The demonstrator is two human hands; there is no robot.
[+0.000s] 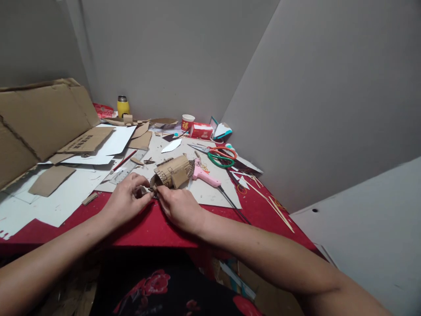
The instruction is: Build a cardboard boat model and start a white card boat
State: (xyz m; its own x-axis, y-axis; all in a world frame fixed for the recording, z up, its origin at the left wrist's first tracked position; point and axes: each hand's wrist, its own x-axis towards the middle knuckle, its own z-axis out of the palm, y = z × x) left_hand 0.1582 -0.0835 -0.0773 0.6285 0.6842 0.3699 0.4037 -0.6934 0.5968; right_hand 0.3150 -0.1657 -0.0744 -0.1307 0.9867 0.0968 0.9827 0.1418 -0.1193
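A small cardboard model (173, 171), shaped like a barrel or little house, lies on its side on a white sheet near the table's front edge. My left hand (126, 199) and my right hand (179, 206) meet just in front of its near end. Both hands pinch a small dark piece (153, 189) at the model's open end. The piece is too small to name. My fingers are closed on it, thumbs and forefingers pressed together.
A pink glue gun (204, 174) lies right of the model, with scissors (221, 156) behind it. A ruler (126, 171), red pencil, cardboard sheets (42, 118), yellow bottle (123, 106), paper cup (187, 122) and thin wooden sticks (279, 213) lie on the red table (148, 226). Grey walls close in behind and right.
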